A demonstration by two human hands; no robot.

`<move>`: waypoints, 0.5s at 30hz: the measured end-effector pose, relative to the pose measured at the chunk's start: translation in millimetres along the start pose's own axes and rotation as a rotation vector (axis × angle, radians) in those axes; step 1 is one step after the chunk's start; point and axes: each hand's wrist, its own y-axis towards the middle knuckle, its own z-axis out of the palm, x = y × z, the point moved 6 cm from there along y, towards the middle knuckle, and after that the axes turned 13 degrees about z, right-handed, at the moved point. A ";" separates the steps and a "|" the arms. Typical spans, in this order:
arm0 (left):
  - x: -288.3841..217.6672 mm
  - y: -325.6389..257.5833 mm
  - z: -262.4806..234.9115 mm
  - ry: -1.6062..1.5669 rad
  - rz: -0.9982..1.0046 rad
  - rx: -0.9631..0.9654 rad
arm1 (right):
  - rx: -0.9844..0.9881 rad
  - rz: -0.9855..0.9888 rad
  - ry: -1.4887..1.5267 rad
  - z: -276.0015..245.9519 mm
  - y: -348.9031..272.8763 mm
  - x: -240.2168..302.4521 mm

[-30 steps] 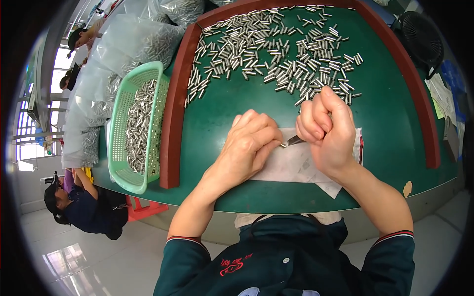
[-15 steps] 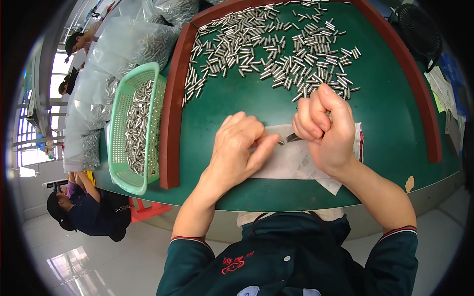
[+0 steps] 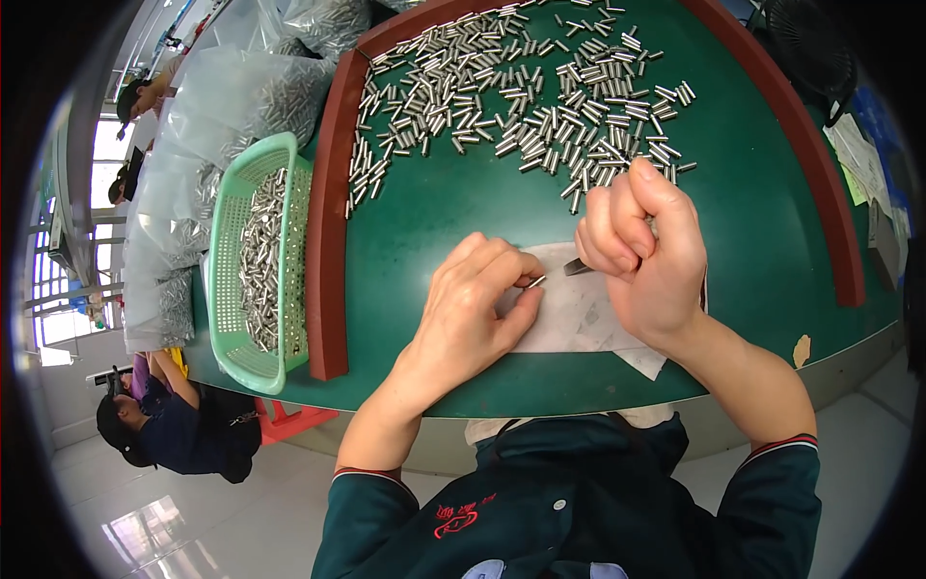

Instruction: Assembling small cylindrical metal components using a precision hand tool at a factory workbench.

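Observation:
Over a pale cloth (image 3: 569, 323) on the green tabletop, my left hand (image 3: 465, 307) pinches a small silvery metal pin (image 3: 536, 282) between thumb and forefinger. One end of the pin sticks out toward the right. My right hand (image 3: 654, 256) is closed in a fist around a tool whose dark flat metal tip (image 3: 577, 267) points left, a short gap from the pin. The fist hides the rest of the tool, so its kind is unclear. Beyond my hands, many loose metal pins (image 3: 579, 125) lie spread across the far part of the table.
Red-brown raised edging (image 3: 331, 241) borders the work surface. Left of it stands a green mesh basket (image 3: 224, 318) of pins, beside clear bags (image 3: 217, 106) of metal parts. A black fan (image 3: 808, 58) and papers (image 3: 854, 159) are at right. A co-worker (image 3: 183, 429) is at lower left.
My left forefinger and thumb have drawn together around the pin, which has turned and now points up to the right. The right hand keeps its grip on the tool.

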 end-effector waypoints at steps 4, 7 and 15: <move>-1.8 3.1 -2.1 0.028 0.024 0.008 | 0.010 0.002 -0.047 0.7 0.6 -0.5; -1.5 1.8 -0.6 0.044 -0.011 0.031 | 0.032 0.004 -0.026 1.3 -0.2 -2.9; -1.9 1.9 1.0 0.065 -0.015 0.021 | 0.062 0.030 0.005 3.4 0.1 -11.4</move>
